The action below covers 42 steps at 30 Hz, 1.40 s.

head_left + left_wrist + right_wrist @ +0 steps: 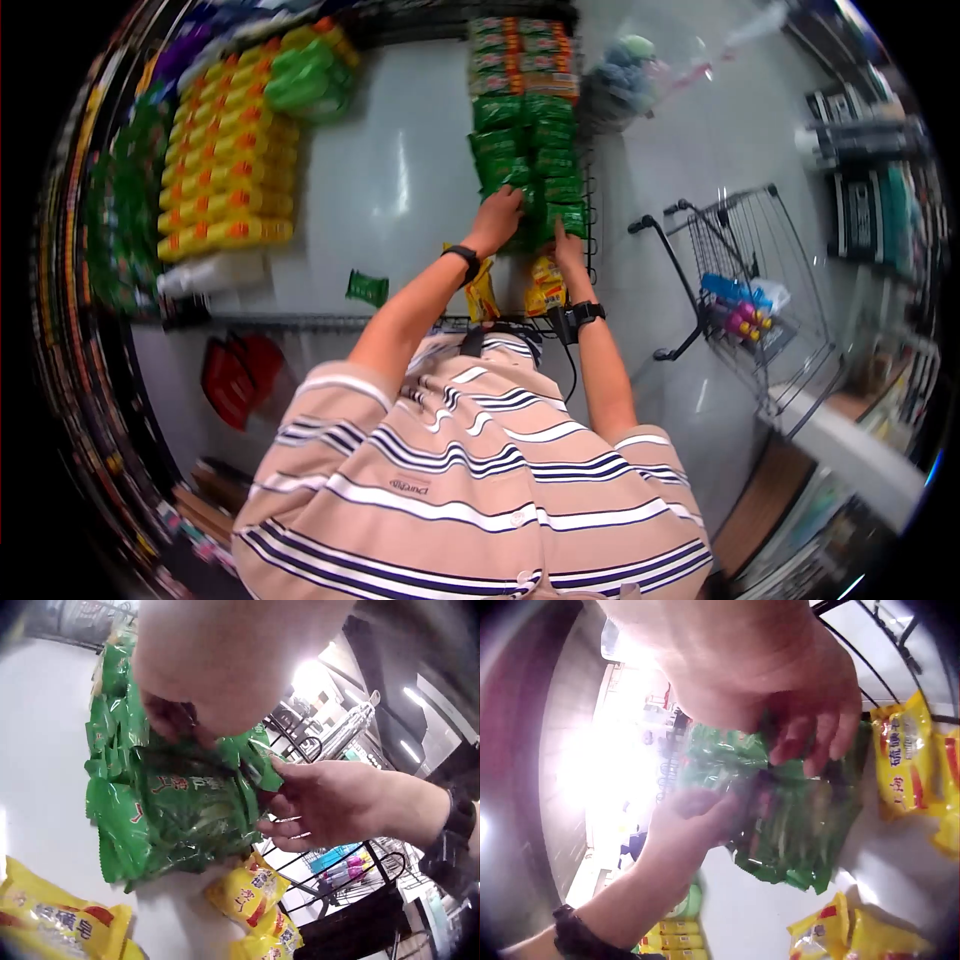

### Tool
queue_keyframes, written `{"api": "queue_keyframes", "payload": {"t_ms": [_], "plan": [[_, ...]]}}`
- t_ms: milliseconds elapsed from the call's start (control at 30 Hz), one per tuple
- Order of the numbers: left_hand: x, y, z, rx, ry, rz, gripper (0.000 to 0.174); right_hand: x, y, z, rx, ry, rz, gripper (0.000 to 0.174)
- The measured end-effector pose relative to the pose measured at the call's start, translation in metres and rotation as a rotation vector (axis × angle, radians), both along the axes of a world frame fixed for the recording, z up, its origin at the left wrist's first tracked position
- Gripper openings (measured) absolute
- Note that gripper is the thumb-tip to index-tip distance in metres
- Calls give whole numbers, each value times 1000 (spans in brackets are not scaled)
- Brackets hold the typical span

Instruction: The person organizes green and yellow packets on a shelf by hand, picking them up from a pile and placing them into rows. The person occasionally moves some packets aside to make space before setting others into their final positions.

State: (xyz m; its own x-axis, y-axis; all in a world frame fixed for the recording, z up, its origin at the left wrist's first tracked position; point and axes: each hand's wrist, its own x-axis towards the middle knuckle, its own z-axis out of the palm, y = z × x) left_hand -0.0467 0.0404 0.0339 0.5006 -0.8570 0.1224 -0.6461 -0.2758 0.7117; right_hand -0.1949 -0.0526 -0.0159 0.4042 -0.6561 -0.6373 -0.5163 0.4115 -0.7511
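Observation:
Two columns of glossy green packets (552,135) stand on a pale shelf in the head view. My left hand (497,222) grips a packet in the left column, its fingers curled over the top. At the near end of the right column, my right hand (568,248) holds the edge of a green packet (199,799). The left wrist view shows the right thumb on top of that edge with fingers below. Both hands meet the green stack in the right wrist view. Yellow soap packets (546,287) lie near my right wrist, more yellow packets (481,290) near my left forearm.
A lone green packet (368,288) lies left on the shelf. Beyond are stacked yellow packs (225,150) with a green bag (310,80) on top. A black wire rail (589,215) edges the right side. A shopping cart (760,290) and red basket (238,375) stand on the floor.

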Motion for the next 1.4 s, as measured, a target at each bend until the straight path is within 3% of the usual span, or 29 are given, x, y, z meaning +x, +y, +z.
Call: {"api": "queue_keyframes", "payload": {"t_ms": [67, 133, 167, 200, 333, 400, 467, 533, 600, 733, 800, 867, 933, 967, 1000, 1067, 1133, 1233, 1267, 1300, 1333, 1367, 1400], "plan": [[7, 8, -8, -42, -9, 61, 18, 1, 7, -14, -158, 129, 120, 64], [24, 15, -19, 70, 314, -223, 15, 8, 20, 10, -104, 232, 19, 66], [30, 30, 1, 111, 400, -195, 14, 7, 27, -18, -178, 190, 109, 53], [43, 44, -2, 92, 404, -151, 14, 23, 50, 36, -86, 172, 171, 48], [101, 133, -43, 421, 217, -15, 19, 65, 97, 5, -103, -43, 638, 35], [132, 189, -76, 685, 140, 116, 19, 100, 124, 4, -236, -17, 891, 35], [151, 240, -82, 787, 132, 227, 21, 133, 156, -5, -134, -54, 1005, 38], [159, 273, -78, 830, 194, 295, 23, 162, 186, -13, -395, -34, 1238, 40], [159, 296, -76, 1028, 413, 238, 25, 184, 213, -18, -386, -23, 1323, 42], [147, 306, -86, 1046, 496, 379, 27, 206, 255, -39, -344, 68, 1462, 48], [144, 296, -82, 1241, 689, 232, 28, 202, 263, -42, -289, 143, 1425, 52], [143, 295, -87, 1264, 792, 131, 30, 200, 257, -41, -211, 195, 1363, 50], [142, 291, -77, 922, 824, 244, 30, 199, 234, -29, -160, 146, 1321, 51], [147, 278, -67, 961, 952, 304, 37, 194, 219, -20, -106, 87, 1288, 52], [147, 263, -58, 964, 943, 269, 37, 186, 203, -14, -112, 102, 1258, 52], [150, 237, -44, 636, 646, 205, 39, 177, 169, 0, 57, 48, 1101, 53], [144, 196, -17, 495, 618, 137, 36, 153, 145, 43, 182, 66, 1024, 49], [113, 125, 21, 148, 495, -103, 27, 109, 119, 41, 277, -237, 834, 26], [93, 104, 28, 84, 503, -120, 23, 94, 118, 47, 272, -262, 696, 24], [75, 85, 36, 28, 531, -139, 19, 78, 116, 52, 451, -306, 520, 22], [61, 71, 45, 11, 488, -169, 23, 65, 113, 56, 627, -349, 343, 22], [47, 58, 53, -30, 520, -176, 27, 54, 109, 58, 618, -357, 346, 22], [37, 48, 58, -68, 553, -185, 31, 45, 107, 56, 714, -427, 187, 19]]}}
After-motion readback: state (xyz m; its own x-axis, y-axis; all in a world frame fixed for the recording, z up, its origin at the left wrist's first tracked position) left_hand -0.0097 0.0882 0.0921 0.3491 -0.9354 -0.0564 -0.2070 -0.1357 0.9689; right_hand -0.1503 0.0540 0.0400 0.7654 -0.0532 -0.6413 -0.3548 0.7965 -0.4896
